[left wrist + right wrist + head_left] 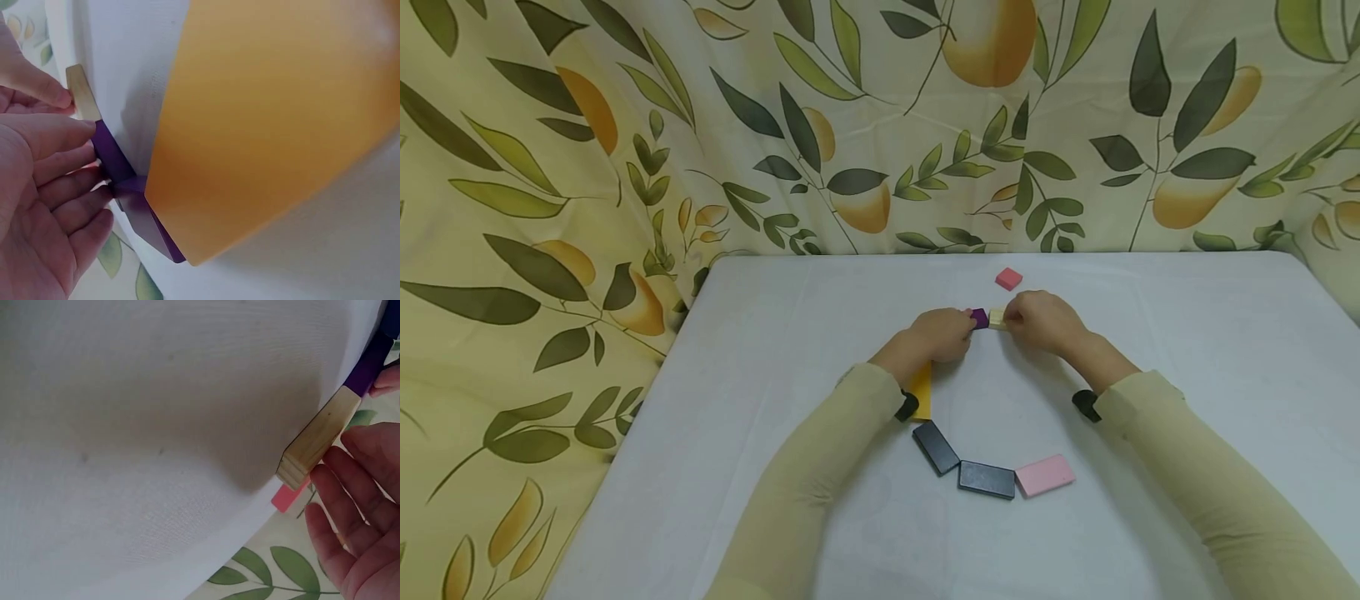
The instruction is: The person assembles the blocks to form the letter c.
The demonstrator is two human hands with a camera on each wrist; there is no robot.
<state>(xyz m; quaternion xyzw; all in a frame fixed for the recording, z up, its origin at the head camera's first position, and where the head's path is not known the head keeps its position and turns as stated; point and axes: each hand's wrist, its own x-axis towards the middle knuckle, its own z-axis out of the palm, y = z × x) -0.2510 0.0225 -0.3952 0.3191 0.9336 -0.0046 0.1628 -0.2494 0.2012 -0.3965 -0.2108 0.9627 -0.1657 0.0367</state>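
In the head view, the left hand [942, 333] reaches to the far side of the table, its thumb and fingertips at a purple block [979, 318]. Seen from the left wrist, the thumb lies along this block with the fingers behind it. A second purple block [150, 225] joins it at an angle, beside a large yellow block [269, 125]. Against the first purple block's other end stands a plain wooden block [319, 437]. The right hand [1041, 321] holds that one by its right end, fingertips at its far side.
Two dark blocks [936, 447] [987, 479] and a pink block [1045, 476] continue the curved row nearer the person, end to end. A coral-pink block [1009, 278] lies apart near the far edge. A leaf-patterned curtain [850, 125] hangs behind the white-covered table [1210, 333].
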